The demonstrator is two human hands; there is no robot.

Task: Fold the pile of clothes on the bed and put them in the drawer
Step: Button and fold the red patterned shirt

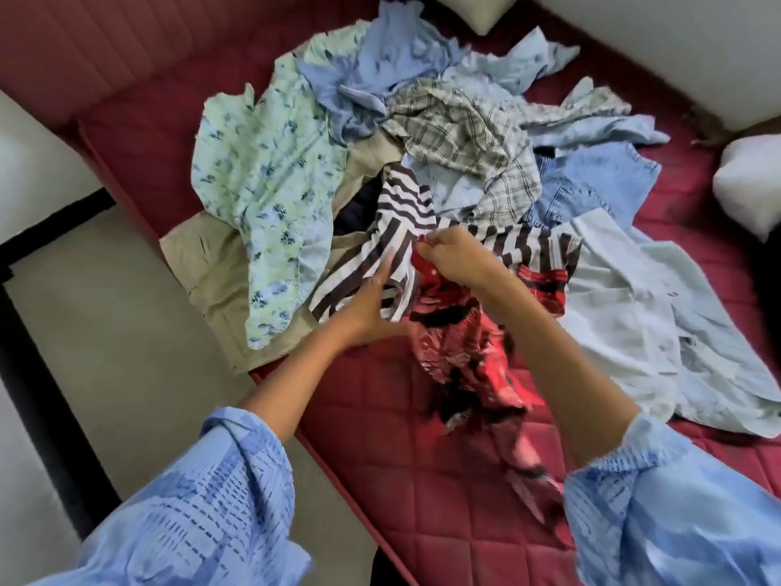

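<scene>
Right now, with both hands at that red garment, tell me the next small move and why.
Probably lift the red patterned garment clear of the pile. The right hand pinches its upper edge while the left hand lies with straight fingers on the striped garment overlapping it, and bare mattress in front offers room to spread it for folding.

There is one view only, from a wide-angle camera on the person's head, looking forward and steeply down over the near corner of the bed [422, 480]. It sits close: both blue sleeves fill the bottom corners, and the forearms reach away from the lens toward the middle of the frame. The pile of clothes [443, 141] lies across the centre and upper part. The floor [126, 332] runs down the left, and straight lines bend near the edges.
</scene>
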